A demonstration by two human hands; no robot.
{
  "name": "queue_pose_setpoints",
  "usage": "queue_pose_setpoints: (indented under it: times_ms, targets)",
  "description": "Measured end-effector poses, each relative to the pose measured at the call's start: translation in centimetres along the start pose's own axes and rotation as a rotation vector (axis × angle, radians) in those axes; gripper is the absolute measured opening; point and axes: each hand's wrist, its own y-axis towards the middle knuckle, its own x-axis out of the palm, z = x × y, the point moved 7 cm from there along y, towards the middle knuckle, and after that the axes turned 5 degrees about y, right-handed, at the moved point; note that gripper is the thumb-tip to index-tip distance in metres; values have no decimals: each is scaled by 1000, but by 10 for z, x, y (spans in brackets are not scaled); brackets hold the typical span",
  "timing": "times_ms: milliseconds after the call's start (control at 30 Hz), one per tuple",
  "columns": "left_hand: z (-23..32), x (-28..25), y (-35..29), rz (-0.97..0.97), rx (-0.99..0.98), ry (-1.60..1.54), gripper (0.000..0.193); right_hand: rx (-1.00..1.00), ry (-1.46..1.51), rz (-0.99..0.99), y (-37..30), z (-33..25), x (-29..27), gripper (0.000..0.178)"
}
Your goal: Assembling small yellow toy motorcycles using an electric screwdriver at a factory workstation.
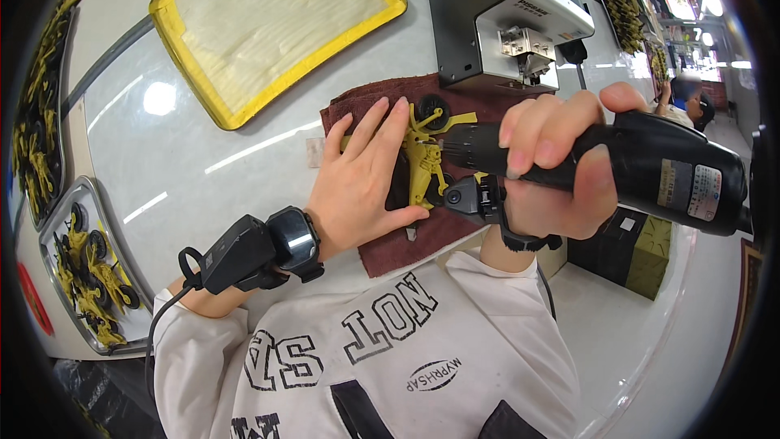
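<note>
A yellow toy motorcycle [424, 164] with black wheels lies on a folded brown towel [388, 250]. Across it from the left reaches my left hand [361, 175], its fingers extended and thumb spread, holding the toy down between fingertips and thumb; part of the toy is hidden under the palm. My right hand [561, 162] is wrapped round a black electric screwdriver [666, 167], which lies nearly level. The tool's narrow front end points left at the middle of the toy; whether its bit touches a screw cannot be seen.
A yellow-rimmed tray [197, 85] with a pale lining sits far left. Beyond the towel stands a black and silver machine [487, 28]. Several similar yellow toys fill a metal tray [134, 284] at left. A dark box [621, 248] is at right; another person [686, 102] sits far right.
</note>
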Motion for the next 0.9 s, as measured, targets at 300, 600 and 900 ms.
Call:
queue_pose_setpoints:
  times_ms: [300, 600, 900]
  targets:
    - [-2, 2, -1, -14, -17, -38, 106, 33, -97, -30, 4, 13, 3, 48]
    - [-6, 2, 1, -11, -17, -60, 105, 46, -180, -120, 0, 20, 7, 46]
    - [-2, 5, 2, -106, 8, 66, 92, 77, -171, -201, -3, 30, 6, 40]
